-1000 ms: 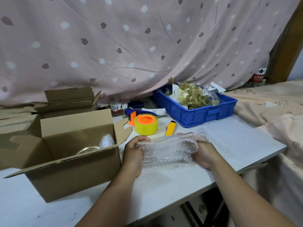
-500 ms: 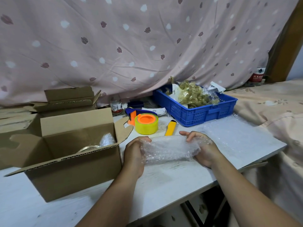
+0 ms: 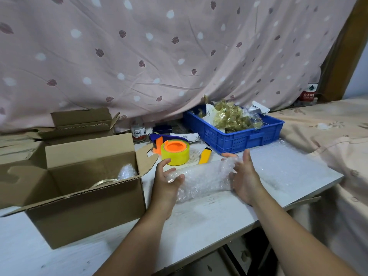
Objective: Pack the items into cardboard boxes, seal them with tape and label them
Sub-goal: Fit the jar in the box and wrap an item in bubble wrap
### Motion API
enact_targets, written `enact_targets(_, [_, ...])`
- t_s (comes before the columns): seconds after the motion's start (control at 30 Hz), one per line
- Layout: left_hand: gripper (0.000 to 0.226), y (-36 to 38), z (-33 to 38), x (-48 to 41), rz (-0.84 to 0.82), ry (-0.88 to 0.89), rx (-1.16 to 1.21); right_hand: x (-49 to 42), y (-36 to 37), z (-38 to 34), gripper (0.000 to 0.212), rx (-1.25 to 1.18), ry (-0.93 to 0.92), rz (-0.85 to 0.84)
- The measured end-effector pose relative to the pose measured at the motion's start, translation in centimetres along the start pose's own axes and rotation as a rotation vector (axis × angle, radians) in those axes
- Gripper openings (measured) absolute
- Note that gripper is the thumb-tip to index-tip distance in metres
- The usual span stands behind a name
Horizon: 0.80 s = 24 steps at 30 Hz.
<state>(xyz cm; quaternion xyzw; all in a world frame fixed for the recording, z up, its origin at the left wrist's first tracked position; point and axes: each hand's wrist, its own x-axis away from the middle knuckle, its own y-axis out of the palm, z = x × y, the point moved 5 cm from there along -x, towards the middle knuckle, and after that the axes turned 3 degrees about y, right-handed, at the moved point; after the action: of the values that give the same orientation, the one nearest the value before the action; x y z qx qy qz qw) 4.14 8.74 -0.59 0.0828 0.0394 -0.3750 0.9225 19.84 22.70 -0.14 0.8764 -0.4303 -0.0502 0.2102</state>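
Observation:
A bundle wrapped in clear bubble wrap [image 3: 203, 180] lies on the white table [image 3: 199, 220] between my hands. My left hand [image 3: 166, 180] touches its left end, thumb on the wrap and fingers spread. My right hand [image 3: 246, 176] presses its right end with straight fingers. An open cardboard box [image 3: 83, 186] stands to the left; inside it are a bubble-wrapped item [image 3: 127, 171] and a round glass rim [image 3: 104, 182]. A yellow tape roll on an orange-and-blue dispenser [image 3: 175, 151] and a yellow utility knife [image 3: 205, 155] lie just behind the bundle.
A blue plastic crate [image 3: 235, 136] with golden crumpled packets sits at the back right. A loose sheet of bubble wrap [image 3: 282, 164] covers the table's right part. More cardboard boxes [image 3: 79, 124] stand at the back left. A small bottle [image 3: 138, 131] stands below the curtain.
Both hands have loosened: a second ago their fingers curled round the bundle's ends, now they are straight and spread beside it. The bundle has settled lengthwise on the table.

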Motion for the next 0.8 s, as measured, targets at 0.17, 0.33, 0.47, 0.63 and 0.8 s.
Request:
enact_targets(0.17, [0.049, -0.7, 0.4, 0.0, 0.135, 0.116, -0.137, 0.0, -0.1, 0.1, 0.055, 0.078, -0.042, 0.017])
enact_targets(0.33, [0.038, -0.2, 1.3, 0.6, 0.077, 0.36, -0.398, -0.2, 0.2, 0.1, 0.101, 0.122, -0.077, 0.009])
enact_targets(0.47, [0.03, 0.0, 1.5, 1.1, 0.106, 0.46, -0.481, 0.0, 0.5, 0.3, 0.094, 0.296, -0.098, -0.044])
enact_targets(0.63, [0.036, -0.3, 1.5, 0.4, 0.09, 0.372, -0.36, 0.0, 0.1, 0.4, 0.072, 0.407, -0.128, 0.05])
enact_targets(0.8, [0.019, 0.6, 1.0, 0.5, -0.054, 0.113, -0.184, -0.3, -1.1, 0.3, 0.073, 0.117, -0.141, 0.148])
